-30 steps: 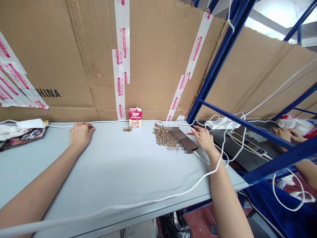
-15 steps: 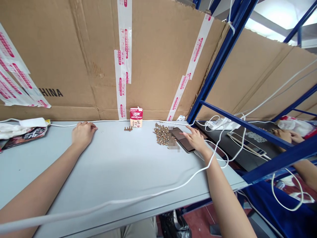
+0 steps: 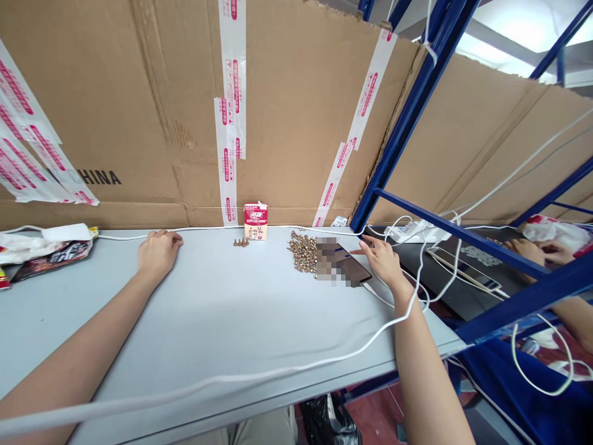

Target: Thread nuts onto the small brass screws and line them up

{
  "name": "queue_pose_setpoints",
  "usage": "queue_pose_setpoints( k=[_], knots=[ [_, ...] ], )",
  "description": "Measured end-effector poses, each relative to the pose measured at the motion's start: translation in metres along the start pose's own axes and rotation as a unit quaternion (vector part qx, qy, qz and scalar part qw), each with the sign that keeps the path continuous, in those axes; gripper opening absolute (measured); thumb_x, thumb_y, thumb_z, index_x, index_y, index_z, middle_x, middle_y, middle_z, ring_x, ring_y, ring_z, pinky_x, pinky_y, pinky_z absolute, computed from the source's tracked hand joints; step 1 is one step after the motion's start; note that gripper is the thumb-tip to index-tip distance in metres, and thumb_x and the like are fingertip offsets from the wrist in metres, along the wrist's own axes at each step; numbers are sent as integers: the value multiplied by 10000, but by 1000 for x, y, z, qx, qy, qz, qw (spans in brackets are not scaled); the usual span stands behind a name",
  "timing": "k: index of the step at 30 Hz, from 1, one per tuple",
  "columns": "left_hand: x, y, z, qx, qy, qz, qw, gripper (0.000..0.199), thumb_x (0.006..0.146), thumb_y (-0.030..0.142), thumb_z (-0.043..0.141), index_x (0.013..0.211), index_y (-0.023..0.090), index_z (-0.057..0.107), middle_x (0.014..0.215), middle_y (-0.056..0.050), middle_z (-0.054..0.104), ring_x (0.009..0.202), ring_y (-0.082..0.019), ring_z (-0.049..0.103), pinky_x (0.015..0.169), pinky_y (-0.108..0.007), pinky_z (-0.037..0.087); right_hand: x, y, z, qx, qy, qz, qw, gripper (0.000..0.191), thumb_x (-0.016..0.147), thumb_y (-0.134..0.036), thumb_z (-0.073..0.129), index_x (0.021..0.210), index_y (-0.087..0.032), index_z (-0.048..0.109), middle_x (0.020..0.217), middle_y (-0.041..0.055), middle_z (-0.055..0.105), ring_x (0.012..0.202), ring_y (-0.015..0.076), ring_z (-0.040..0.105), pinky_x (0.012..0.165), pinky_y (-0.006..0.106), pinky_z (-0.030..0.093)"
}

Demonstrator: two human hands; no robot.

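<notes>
My left hand [image 3: 158, 254] rests on the grey table [image 3: 222, 321], left of the small red and cream carton. Its fingers are loosely curled under, with no held thing showing. My right hand [image 3: 382, 261] is at the right edge of a dark phone [image 3: 357, 271], index finger and thumb stretched out, holding nothing. Whether a fingertip touches the screen is hard to tell. Part of the phone is pixelated. Left of the phone lies a pile of small brass-coloured screws [image 3: 303, 252]. A few more screws [image 3: 241, 242] stand in a row by the carton [image 3: 256, 221].
A white cable [image 3: 296, 372] hangs across the front, passing over my right forearm. Packets [image 3: 55, 256] lie at the far left. Taped cardboard [image 3: 296, 123] walls the back. Right of the blue frame [image 3: 398, 136] are a power strip [image 3: 417, 231] and another person's hands [image 3: 540, 252].
My right hand has drawn back to the right, off the phone's screen, which is more exposed. The phone looks shifted slightly right. My left hand stays in place on the table.
</notes>
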State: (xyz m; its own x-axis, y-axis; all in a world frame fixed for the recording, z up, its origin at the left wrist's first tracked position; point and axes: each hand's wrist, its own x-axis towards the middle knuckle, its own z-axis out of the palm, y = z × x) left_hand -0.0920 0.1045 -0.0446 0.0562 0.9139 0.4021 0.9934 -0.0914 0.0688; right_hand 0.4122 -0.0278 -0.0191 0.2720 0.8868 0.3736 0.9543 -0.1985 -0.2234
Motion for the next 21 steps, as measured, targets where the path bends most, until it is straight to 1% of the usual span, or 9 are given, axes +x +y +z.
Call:
queue_pose_setpoints(
  k=[3, 5, 7, 9, 11, 13, 15, 18, 21],
  knots=[
    [0, 0, 0, -1, 4, 3, 1000, 244, 842, 254, 414, 928, 158, 621, 955, -93, 625, 972, -264, 493, 751, -342, 425, 1, 1, 3, -2, -21, 1, 1000, 481, 887, -513, 246, 890, -350, 698, 1316, -20, 460, 1201, 284, 370, 918, 557, 331],
    [0, 0, 0, -3, 6, 4, 1000, 252, 838, 248, 415, 941, 151, 624, 962, -98, 626, 977, -268, 491, 755, -346, 425, 1, 1, 6, -12, -36, 0, 999, 457, 887, -507, 263, 913, -350, 692, 1309, -16, 470, 1199, 281, 376, 917, 559, 334],
    [1, 0, 1, -5, 8, 3, 1000, 266, 832, 243, 414, 961, 147, 626, 972, -105, 626, 988, -272, 490, 762, -349, 425, 1, -1, 6, -19, -33, -12, 999, 440, 887, -499, 281, 922, -343, 691, 1298, -4, 482, 1185, 279, 392, 915, 547, 343],
    [1, 0, 2, -5, 12, 2, 1000, 278, 826, 239, 414, 979, 149, 628, 975, -109, 628, 1001, -276, 491, 771, -349, 423, 1, -7, 4, -18, 3, -35, 999, 428, 889, -487, 287, 943, -340, 685, 1297, 3, 479, 1178, 276, 397, 911, 523, 349],
    [2, 0, 3, -5, 16, 6, 1000, 283, 821, 233, 416, 986, 155, 632, 975, -110, 631, 1003, -277, 496, 774, -344, 420, 1, -16, 0, -9, 61, -65, 996, 415, 894, -471, 289, 991, -329, 667, 1296, 13, 476, 1174, 267, 395, 908, 489, 350],
    [2, 0, 4, -6, 18, 15, 1000, 280, 820, 233, 421, 980, 157, 638, 976, -113, 632, 1000, -277, 496, 773, -339, 417, -1, -30, -3, 4, 106, -100, 989, 400, 898, -447, 298, 1029, -310, 650, 1270, 23, 495, 1159, 251, 405, 901, 448, 351],
    [2, 1, 4, -8, 15, 24, 1000, 269, 822, 233, 425, 954, 156, 646, 969, -115, 633, 993, -276, 494, 769, -338, 415, -3, -48, -2, 24, 117, -141, 983, 382, 902, -414, 309, 1038, -286, 642, 1217, 34, 534, 1125, 232, 434, 889, 404, 354],
    [1, 3, 3, -16, 7, 25, 1000, 246, 825, 230, 435, 908, 162, 657, 957, -114, 633, 986, -273, 493, 769, -336, 414, -10, -84, 9, 57, 80, -199, 975, 356, 905, -351, 323, 1013, -242, 645, 1085, 58, 602, 1032, 203, 499, 863, 350, 355],
    [-1, 4, 0, -22, 6, 27, 999, 227, 826, 235, 451, 882, 167, 660, 950, -115, 630, 987, -268, 496, 778, -333, 412, -18, -131, 26, 58, 25, -238, 969, 275, 889, -326, 384, 984, -262, 634, 1035, 37, 628, 996, 198, 523, 843, 343, 336]
  ],
)
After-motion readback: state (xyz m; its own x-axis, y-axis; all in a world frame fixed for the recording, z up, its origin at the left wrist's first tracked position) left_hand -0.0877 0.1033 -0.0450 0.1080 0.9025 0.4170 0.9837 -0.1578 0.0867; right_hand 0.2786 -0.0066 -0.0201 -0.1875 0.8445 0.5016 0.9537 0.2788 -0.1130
